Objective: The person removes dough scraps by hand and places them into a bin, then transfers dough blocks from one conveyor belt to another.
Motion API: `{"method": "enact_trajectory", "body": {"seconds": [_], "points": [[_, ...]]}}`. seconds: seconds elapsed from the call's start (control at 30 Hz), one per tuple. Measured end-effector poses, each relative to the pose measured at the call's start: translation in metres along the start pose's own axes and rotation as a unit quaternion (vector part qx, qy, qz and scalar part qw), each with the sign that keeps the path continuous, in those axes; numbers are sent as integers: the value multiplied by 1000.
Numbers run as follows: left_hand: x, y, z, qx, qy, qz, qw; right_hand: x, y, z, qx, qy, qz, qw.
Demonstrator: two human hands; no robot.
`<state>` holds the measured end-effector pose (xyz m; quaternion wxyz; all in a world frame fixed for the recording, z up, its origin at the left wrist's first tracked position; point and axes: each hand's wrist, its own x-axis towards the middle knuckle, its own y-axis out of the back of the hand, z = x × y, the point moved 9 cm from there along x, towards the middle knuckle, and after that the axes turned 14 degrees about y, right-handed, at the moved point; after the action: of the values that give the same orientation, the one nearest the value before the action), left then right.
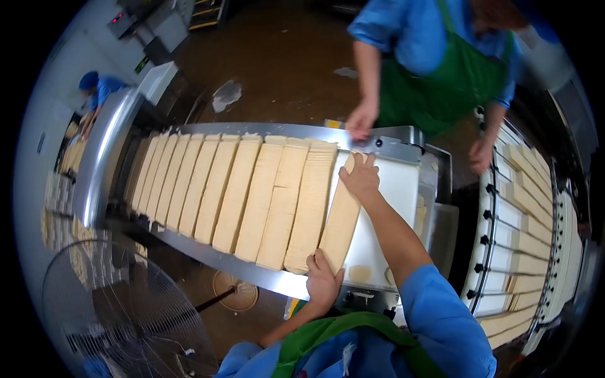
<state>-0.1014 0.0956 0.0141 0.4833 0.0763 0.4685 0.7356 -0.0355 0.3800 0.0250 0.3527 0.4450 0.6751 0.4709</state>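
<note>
At the end of a row on the conveyor (409, 183) lies a long pale-yellow slab (341, 217), perhaps dough or bean curd; I cannot tell which. My right hand (361, 176) grips its far end from above, fingers bent over the edge. At its near end my left hand (323, 277) holds on, with thumb and fingers around the corner. The slab lies slightly slanted, its near end close to the neighbouring slab (313, 205), which has fine lines across its surface. Several similar slabs (236, 195) lie side by side to the left.
Across the conveyor stands a co-worker in a green apron (428, 94), one hand (362, 120) near the metal rail. To the right, a second conveyor (504, 208) carries more slabs under bars. A large fan (132, 315) stands lower left, and a metal hood (110, 157) spans the line's far end.
</note>
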Motion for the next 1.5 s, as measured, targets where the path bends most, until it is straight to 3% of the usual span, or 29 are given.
{"method": "enact_trajectory", "body": {"seconds": [0.07, 0.13, 0.17, 0.23, 0.3, 0.37, 0.43, 0.57, 0.67, 0.7, 0.77, 0.83, 0.9, 0.97, 1.1, 1.33, 1.4, 1.5], "points": [[-2, -3, 10, -1, -28, -14, 1000, -21, 19, 34, 63, -109, -46, 991], [-4, -7, 19, -10, -51, -29, 998, -44, 40, 75, 84, -170, -18, 982], [-1, -12, 24, -34, -26, -101, 994, -59, 49, 99, 103, -210, -3, 972], [2, -25, 25, -41, -85, -86, 992, -62, 20, 151, 20, -181, 9, 983], [-2, -45, 35, 12, -70, -141, 988, -85, 32, 159, 59, -221, 41, 973], [-3, -51, 48, 52, -67, -119, 989, -105, 51, 160, 61, -236, 31, 969], [-15, -54, 66, 33, -80, -76, 993, -147, 63, 190, 212, -301, 128, 921], [-48, -70, 113, -22, -180, -68, 981, -257, 108, 257, 236, -335, 283, 867], [-101, -91, 174, -51, -273, -141, 950, -372, 179, 292, 287, -391, 360, 797], [-118, -94, 192, -50, -278, -143, 948, -409, 181, 319, 239, -398, 417, 781], [-175, -106, 239, -16, -423, -168, 890, -480, 201, 357, 179, -457, 409, 769], [-214, -123, 267, -11, -470, -189, 862, -543, 206, 397, 133, -539, 373, 744], [-249, -137, 289, -3, -514, -211, 831, -580, 209, 430, 97, -595, 254, 757], [-276, -159, 302, -19, -494, -345, 798, -598, 212, 462, 56, -610, 113, 782], [-310, -182, 321, -24, -541, -408, 735, -608, 200, 543, 35, -568, 119, 814], [-320, -232, 327, 10, -502, -433, 748, -617, 201, 586, 84, -582, 91, 804], [-327, -246, 331, 6, -505, -455, 733, -626, 212, 594, 8, -595, 171, 785], [-335, -262, 337, 20, -479, -477, 737, -628, 221, 596, 16, -588, 169, 791]]}}
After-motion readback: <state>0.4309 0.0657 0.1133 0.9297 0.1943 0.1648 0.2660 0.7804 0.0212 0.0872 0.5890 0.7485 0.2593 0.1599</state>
